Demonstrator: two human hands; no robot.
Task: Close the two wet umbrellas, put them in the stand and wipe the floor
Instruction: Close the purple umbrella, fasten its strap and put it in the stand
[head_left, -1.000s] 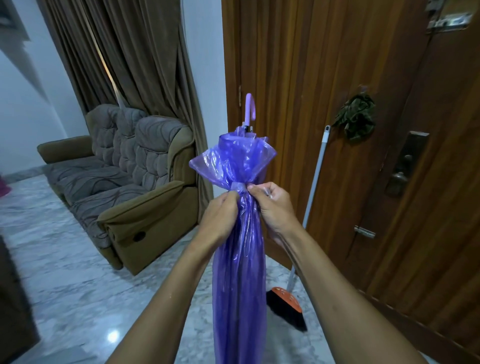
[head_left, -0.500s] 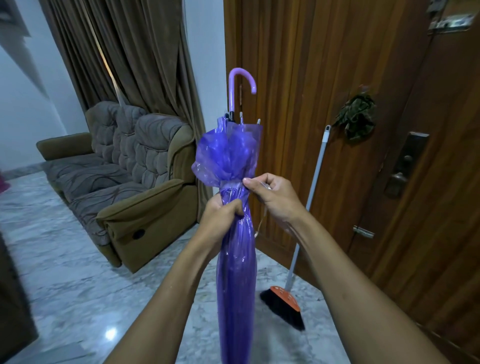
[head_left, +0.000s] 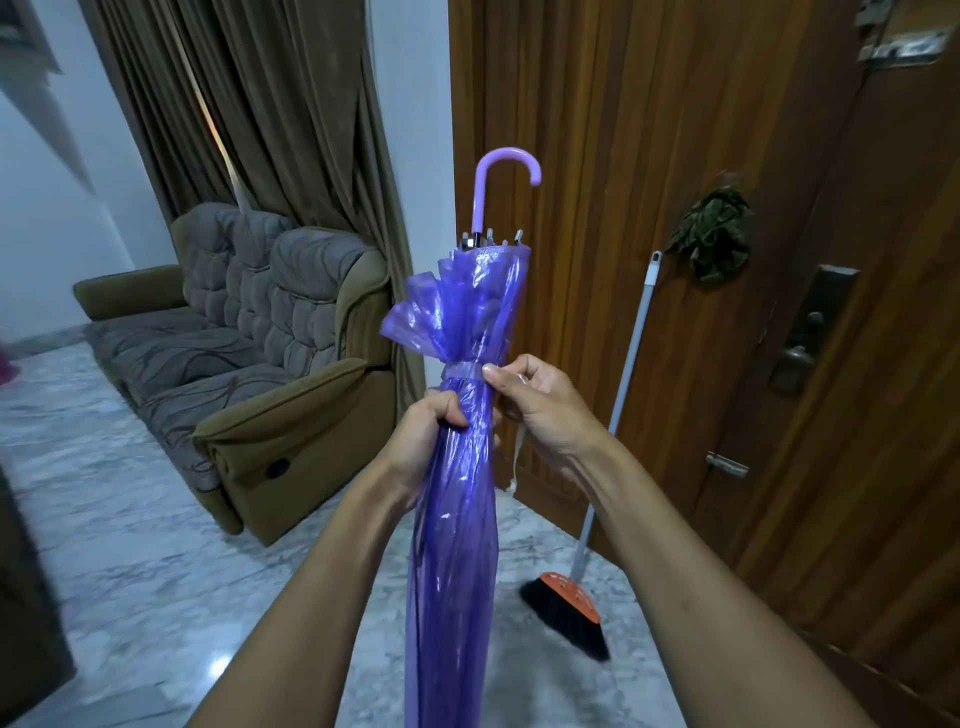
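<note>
Wooden door behind furled translucent purple umbrella, handle up.

The single camera rides on my head and looks forward and down, so my forearms run in from the bottom edge to my left hand and right hand, close by at frame centre on the umbrella. Its wide angle also catches the sofa at middle left, the door at right and the floor below.
</note>
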